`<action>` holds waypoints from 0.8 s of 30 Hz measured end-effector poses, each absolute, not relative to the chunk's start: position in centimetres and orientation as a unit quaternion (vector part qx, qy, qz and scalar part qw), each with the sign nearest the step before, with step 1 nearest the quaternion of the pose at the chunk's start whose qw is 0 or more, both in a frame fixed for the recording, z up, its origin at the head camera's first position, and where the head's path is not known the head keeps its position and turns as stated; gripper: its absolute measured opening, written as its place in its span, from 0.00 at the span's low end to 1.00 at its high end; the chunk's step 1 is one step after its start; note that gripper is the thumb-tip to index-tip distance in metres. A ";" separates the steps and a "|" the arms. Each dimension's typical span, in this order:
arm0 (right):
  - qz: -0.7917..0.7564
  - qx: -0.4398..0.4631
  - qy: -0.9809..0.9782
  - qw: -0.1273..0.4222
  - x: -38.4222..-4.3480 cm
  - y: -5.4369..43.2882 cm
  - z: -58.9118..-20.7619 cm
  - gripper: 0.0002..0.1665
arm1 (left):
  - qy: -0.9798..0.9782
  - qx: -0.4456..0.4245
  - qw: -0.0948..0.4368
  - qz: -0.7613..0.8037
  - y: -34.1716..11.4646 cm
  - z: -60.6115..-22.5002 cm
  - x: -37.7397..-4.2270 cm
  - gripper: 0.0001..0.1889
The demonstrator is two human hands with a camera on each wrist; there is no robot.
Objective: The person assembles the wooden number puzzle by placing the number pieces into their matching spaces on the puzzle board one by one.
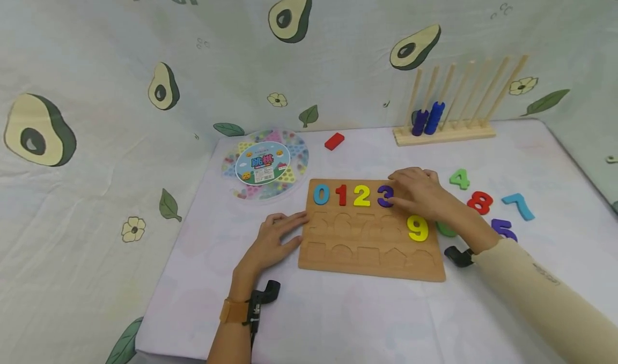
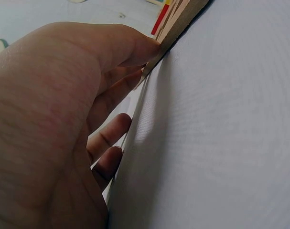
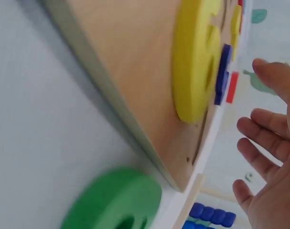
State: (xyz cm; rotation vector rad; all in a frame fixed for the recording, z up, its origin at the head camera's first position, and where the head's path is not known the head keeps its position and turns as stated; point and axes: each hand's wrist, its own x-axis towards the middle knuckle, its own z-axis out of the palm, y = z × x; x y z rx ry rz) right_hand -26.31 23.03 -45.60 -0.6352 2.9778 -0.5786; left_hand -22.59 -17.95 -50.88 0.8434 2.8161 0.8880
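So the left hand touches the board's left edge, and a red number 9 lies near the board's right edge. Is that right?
Almost: the number 9 is yellow, not red, as the head view shows. It does lie near the right edge of the board, and the left hand does touch the left edge.

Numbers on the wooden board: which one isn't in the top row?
The yellow 9, at the middle row's right end; the blue 0, red 1, yellow 2 and purple 3 sit in the top row.

Cream right sleeve (image 1: 536, 297), tan left wristband (image 1: 234, 311), black wrist cameras (image 1: 271, 292)
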 end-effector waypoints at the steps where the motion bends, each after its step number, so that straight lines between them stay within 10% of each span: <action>1: -0.189 -0.206 0.960 0.016 -26.2 23.2 -45.3 0.34 | 0.917 0.275 0.034 0.288 -18.0 -50.9 -22.6 0.26; 24: -0.125 -0.162 0.979 -0.017 -25.4 29.5 -44.3 0.31 | 0.913 0.275 0.030 0.298 -18.1 -51.3 -22.6 0.25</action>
